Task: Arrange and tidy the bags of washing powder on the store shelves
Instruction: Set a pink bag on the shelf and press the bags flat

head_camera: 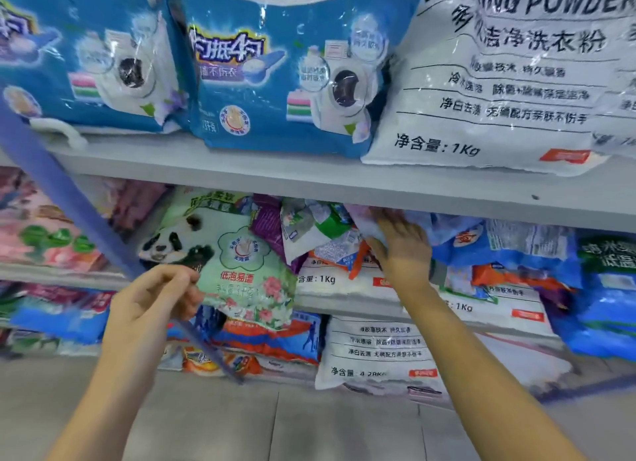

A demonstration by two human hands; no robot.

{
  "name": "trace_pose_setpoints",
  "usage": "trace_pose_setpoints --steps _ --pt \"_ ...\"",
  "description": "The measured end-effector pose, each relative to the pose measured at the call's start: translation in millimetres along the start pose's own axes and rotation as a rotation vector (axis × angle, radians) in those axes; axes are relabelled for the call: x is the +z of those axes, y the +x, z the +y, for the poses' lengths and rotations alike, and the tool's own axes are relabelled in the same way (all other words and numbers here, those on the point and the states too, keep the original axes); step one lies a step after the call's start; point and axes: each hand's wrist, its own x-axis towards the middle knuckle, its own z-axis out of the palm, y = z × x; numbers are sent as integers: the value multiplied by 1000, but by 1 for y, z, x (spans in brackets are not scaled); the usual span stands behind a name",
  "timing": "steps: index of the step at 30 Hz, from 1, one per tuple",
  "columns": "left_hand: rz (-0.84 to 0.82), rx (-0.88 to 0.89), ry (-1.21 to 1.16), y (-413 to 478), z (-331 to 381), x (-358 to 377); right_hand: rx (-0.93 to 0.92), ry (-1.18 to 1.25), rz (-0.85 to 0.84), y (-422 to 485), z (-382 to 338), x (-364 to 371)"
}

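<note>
Your left hand [155,305] pinches panda bag [237,254] lower corner; your right hand [402,247] grips pale bag [361,221] in jumbled pile beneath grey shelf [309,178].

Floor [309,426]: grey tiles, below both grips | Post [69,195]: blue, slanted, passing just left of the nearer grip | Cord loop [70,132]: white, high above-left.

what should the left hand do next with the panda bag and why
Probably push the panda bag back and square it on the middle shelf. It lies tilted, its lower corner hanging past the shelf edge, and the left hand pinches its lower left edge. The right hand is busy among the crumpled bags beside it.
</note>
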Motion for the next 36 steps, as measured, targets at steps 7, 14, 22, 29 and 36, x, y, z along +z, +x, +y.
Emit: trace_pose_setpoints --steps 7,14,22,29,36 --pt "-29 -35 -38 -10 5 0 123 161 208 16 8 -35" --pt "-224 -107 -39 -14 6 38 326 541 267 -8 10 -97" --pt "-543 -338 -2 -25 -28 116 316 892 111 -66 4 -158" --pt "-791 -541 -474 -38 -27 160 477 1413 -59 -91 -1 -202" --pt "-724 -639 -749 -57 -2 174 566 1488 -81 -95 19 -215"
